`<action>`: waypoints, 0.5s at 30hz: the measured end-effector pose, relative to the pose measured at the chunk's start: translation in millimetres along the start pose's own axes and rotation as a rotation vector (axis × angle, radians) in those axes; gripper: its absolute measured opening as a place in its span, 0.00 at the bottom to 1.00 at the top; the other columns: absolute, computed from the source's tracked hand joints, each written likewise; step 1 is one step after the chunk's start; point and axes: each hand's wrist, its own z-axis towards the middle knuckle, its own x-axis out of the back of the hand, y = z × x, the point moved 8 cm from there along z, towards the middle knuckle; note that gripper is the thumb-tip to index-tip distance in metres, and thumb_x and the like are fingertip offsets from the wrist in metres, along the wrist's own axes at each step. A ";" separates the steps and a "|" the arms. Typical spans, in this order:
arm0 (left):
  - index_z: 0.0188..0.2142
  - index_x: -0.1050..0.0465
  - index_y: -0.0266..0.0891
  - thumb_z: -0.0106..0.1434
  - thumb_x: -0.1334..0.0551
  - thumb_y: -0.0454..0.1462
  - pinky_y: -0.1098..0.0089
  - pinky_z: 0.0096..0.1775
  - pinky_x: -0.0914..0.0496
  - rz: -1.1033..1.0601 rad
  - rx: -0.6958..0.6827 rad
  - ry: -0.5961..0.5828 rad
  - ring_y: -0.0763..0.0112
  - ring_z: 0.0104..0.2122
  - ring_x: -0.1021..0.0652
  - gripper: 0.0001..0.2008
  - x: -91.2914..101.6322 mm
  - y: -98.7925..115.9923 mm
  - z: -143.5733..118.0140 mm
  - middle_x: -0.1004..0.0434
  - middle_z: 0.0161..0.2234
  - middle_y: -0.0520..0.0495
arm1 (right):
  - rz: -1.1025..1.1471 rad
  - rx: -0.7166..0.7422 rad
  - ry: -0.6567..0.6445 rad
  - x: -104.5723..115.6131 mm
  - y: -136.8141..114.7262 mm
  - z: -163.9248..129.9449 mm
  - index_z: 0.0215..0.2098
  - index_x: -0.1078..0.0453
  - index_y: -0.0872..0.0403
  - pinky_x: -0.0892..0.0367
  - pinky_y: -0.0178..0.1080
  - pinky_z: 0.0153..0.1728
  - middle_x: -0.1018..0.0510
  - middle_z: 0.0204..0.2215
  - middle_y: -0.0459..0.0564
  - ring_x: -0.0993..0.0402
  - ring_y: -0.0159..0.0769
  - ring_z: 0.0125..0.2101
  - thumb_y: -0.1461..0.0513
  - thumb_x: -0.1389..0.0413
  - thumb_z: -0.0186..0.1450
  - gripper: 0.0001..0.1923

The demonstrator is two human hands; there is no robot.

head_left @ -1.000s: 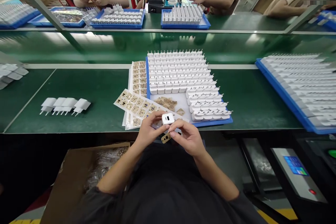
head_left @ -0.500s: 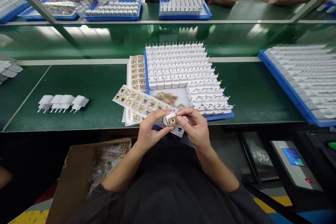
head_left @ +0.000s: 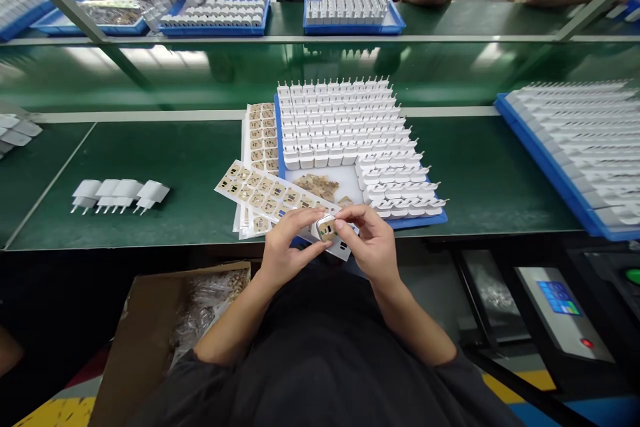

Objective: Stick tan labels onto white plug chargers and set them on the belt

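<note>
Charger plug [head_left: 326, 227], a small white one, sits right between both hands at the near edge of the green surface [head_left: 165, 167], just above the person's lap. Left hand [head_left: 284, 250] pinches it from the left side with thumb and fingers, and right hand [head_left: 371, 243] pinches it from the right, fingertips curled onto its top face. Looks like a tan sticker is on the face turned toward the camera, though it's pretty small so I can't swear to it.

Just behind the hands lies a label sheet [head_left: 260, 195] full of tan stickers, angled across the surface, with another label sheet [head_left: 263, 137] flat beside the blue tray [head_left: 420, 220]. That tray is packed with rows of white plugs, prongs up at the back and lying sideways on the right, plus a little heap of peeled tan bits [head_left: 316, 185] in its bare patch.

Off to the left, a short row of loose plugs [head_left: 120, 195] lies on the surface. A second blue tray [head_left: 575, 153] of plugs sits far right. A cardboard box [head_left: 150, 340] with plastic bags is down below left. Other people work across the far side.
</note>
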 end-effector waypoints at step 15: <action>0.54 0.26 0.42 0.61 0.28 0.35 0.60 0.51 0.23 0.093 -0.129 0.069 0.59 0.48 0.18 0.22 3.0 10.7 -1.2 0.17 0.47 0.41 | -0.274 0.158 0.074 -7.6 -17.2 -0.7 0.36 0.28 0.50 0.26 0.40 0.36 0.23 0.30 0.45 0.25 0.34 0.30 0.62 0.37 0.67 0.04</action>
